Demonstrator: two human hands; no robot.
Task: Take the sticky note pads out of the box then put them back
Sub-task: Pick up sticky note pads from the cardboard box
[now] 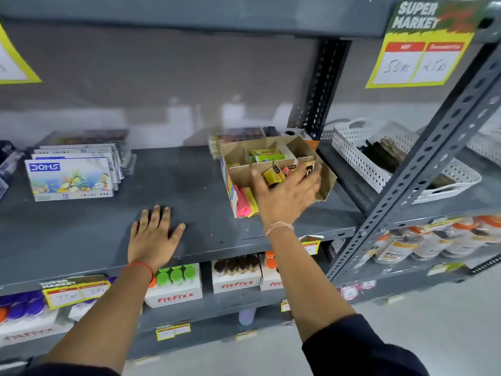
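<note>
Your left hand point(153, 234) lies flat on the grey metal shelf point(189, 185), palm down, fingers spread, gripping nothing. Your right hand point(284, 196) reaches into the near part of the cardboard box point(329, 177), which sits on the same shelf to the right; its fingers are curled loosely around a small yellow sticky note pad point(272, 175) inside one of the box's compartments — whether the pad is pinched tight or only touched, you cannot tell from here. The two hands are well apart. More pads lie in the box: a green one point(267, 156) in a compartment farther back, and pink and yellow pads point(245, 202) standing on edge along the box's near left side. To the left on the shelf stands a stack of DOMS colour boxes point(70, 177), well away from your left hand. A white perforated basket point(379, 158) sits on the neighbouring shelf to the right, beyond the upright post — and a yellow price sign point(423, 47) hangs above it.
</note>
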